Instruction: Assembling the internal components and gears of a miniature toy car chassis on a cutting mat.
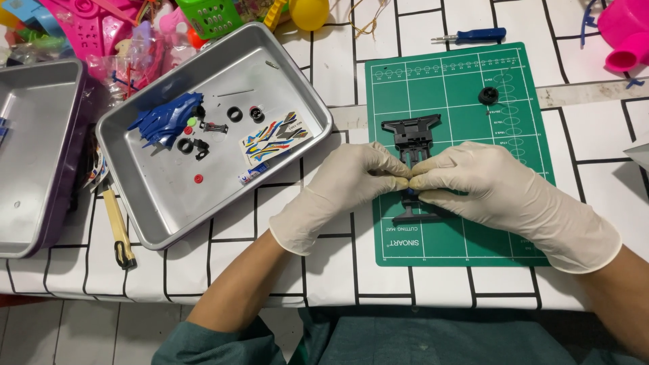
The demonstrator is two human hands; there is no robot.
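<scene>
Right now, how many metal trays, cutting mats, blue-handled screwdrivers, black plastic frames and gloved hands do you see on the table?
Silver metal trays: 2
Green cutting mat: 1
Blue-handled screwdriver: 1
Black plastic frame: 1
White-gloved hands, left and right: 2
Total: 7

— The shallow rectangular metal tray [169,223] looked brushed and dull-shiny; the flat green rubbery cutting mat [514,135] was matt.

— And the black moulded plastic chassis [412,132] seemed matt, the thin cream latex gloves [351,179] smooth and faintly wrinkled
</scene>
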